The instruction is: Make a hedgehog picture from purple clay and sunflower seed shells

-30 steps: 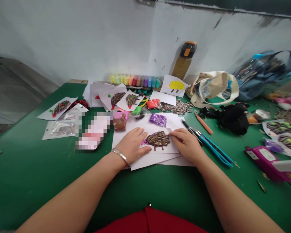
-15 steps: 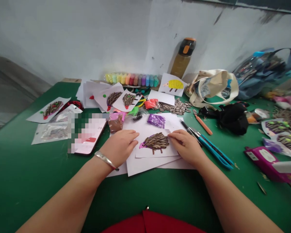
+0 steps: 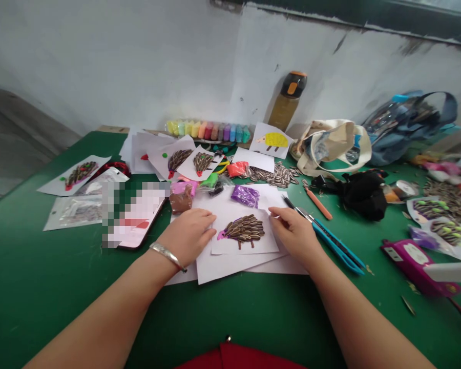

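Observation:
A small white paper card (image 3: 218, 248) lies in front of me on larger white sheets (image 3: 211, 269). On it is a hedgehog (image 3: 246, 228) with a body of striped sunflower seeds, a pink face and brown legs. My left hand (image 3: 188, 230) rests at the card's left edge, fingers stretched out, holding nothing. At the right edge, my right hand (image 3: 295, 233) lies with loosely bent fingers beside the card and nothing visible in them. Just beyond the card is a purple clay packet (image 3: 245, 196). A brown clay packet (image 3: 181, 200) sits past my left hand.
A phone (image 3: 138, 225), partly blurred out, lies left. Blue-handled tweezers (image 3: 341, 251) and an orange tool (image 3: 318, 203) are at right, near a magenta glue gun-like device (image 3: 411, 261). Behind are loose seeds (image 3: 276, 175), other hedgehog cards (image 3: 202, 161), a bottle (image 3: 288, 102) and a cream bag (image 3: 330, 146).
My right fingers have come off the card's right corner and moved slightly apart from it. The left hand stays at the left edge. The view has tilted up and shifted a little.

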Tool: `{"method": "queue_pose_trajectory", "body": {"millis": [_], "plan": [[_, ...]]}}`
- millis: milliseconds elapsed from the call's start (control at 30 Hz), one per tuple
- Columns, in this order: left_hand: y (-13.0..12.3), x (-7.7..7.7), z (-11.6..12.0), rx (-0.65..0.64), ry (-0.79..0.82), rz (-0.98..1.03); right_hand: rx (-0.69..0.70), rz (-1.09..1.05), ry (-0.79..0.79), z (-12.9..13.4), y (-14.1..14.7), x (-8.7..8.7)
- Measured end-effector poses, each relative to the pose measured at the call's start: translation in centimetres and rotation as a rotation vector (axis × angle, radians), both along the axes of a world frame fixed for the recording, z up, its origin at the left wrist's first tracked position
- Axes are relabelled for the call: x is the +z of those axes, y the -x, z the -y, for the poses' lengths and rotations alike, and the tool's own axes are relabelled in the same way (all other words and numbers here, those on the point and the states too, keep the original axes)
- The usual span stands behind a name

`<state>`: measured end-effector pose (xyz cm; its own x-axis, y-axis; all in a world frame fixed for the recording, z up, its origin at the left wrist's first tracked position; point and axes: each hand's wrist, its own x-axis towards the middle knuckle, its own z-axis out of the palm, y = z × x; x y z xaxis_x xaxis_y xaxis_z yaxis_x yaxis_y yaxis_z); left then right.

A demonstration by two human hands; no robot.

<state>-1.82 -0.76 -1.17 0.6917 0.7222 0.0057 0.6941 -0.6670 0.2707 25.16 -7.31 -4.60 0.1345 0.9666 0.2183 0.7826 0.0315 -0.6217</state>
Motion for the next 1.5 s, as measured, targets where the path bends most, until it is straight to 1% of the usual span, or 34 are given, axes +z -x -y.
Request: {"method": "queue_pose_trajectory", "body": {"millis": [233, 400, 533, 700, 867, 1000, 1100, 1267, 1500], "plan": [[-0.4, 0.4, 0.4, -0.019, 0.022, -0.024, -0.034, 0.099, 0.053, -0.9, 1.3, -0.2], [-0.6, 0.5, 0.8, -0.004, 0.040, -0.002, -0.032, 0.130, 0.060, -0.9, 1.4, -0.2], [-0.6, 0.2, 1.0, 0.017, 0.010, 0.047, -0.035, 0.127, 0.105, -0.9, 1.0, 0.3], [-0.6, -0.6, 0.9, 0.042, -0.002, 0.115, -0.026, 0.211, 0.152, -1.8, 1.0, 1.2], [-0.7, -0.8, 0.7, 0.045, 0.006, 0.137, -0.024, 0.281, 0.172, -1.9, 1.1, 0.7], [-0.9, -0.7, 0.8, 0.044, 0.007, 0.134, 0.014, 0.274, 0.191, -1.3, 1.1, 0.4], [-0.9, -0.7, 0.8, 0.050, -0.021, 0.135, 0.045, 0.274, 0.157, -1.1, 1.2, 0.5], [-0.8, -1.2, 0.6, 0.035, -0.056, 0.162, 0.050, 0.282, 0.133, -1.2, 1.1, 0.6], [-0.9, -1.1, 0.4, 0.020, -0.061, 0.147, 0.064, 0.266, 0.199, -1.5, 0.8, 0.6]]}}
